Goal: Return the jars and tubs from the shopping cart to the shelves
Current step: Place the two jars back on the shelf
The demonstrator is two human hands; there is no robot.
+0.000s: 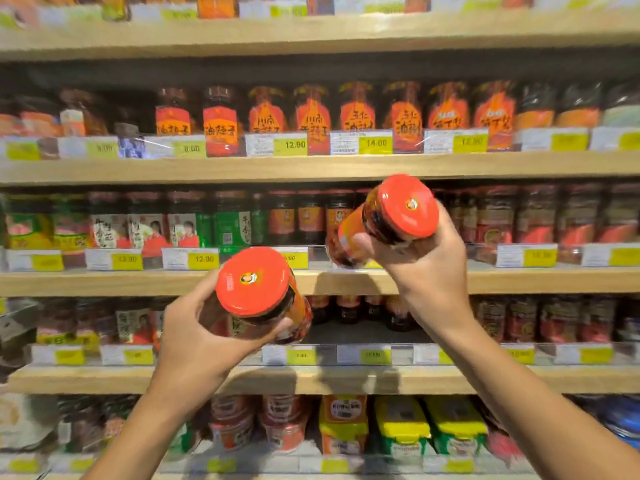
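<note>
Store shelves (322, 282) packed w/ jars. L hand (194, 341) wraps jar (263, 299), R hand (426, 268) wraps 2nd jar (381, 220) at shelf front. Both tilted, red lids toward cam, long axes into shelving.

Shelf price tags (290, 144) (12.90, 14.00)

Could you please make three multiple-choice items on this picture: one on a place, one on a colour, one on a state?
1. Which jar is held higher?
A. The one in the right hand
B. The one in the left hand
C. Both level

2. What colour are the lids of the two held jars?
A. Green
B. Red
C. White

3. How is the left hand?
A. Flat and open
B. Curled round a jar
C. Out of view

Key: 1 A, the right hand lifts the right jar above the left jar. 2 B, both lids show red. 3 B, the left hand wraps its jar.
</note>
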